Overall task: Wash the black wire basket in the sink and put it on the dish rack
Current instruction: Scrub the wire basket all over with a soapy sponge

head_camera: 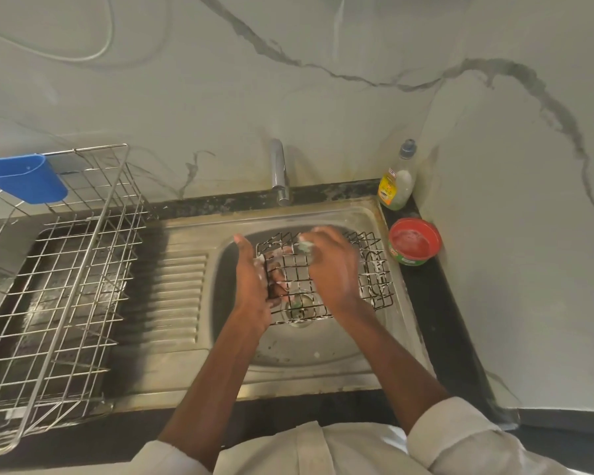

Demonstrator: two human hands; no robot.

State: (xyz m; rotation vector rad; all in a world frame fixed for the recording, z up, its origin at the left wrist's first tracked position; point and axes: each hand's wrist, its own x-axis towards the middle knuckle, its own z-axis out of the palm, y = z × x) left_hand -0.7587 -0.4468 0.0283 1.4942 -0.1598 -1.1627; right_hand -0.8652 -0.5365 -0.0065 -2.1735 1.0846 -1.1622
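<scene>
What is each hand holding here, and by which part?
Left hand grips the black wire basket by its left side wires. Right hand presses a scrubber onto it.

The wire basket (374,269) sits in the sink (288,351), over the drain (297,305) and below the tap (279,173). The left hand (252,286) grips its left side; the right hand (333,265) lies on top. The dish rack (59,286) stands left of the drainboard (179,296). A bottle (396,178) and a tub (414,241) stand to the sink's right.
</scene>
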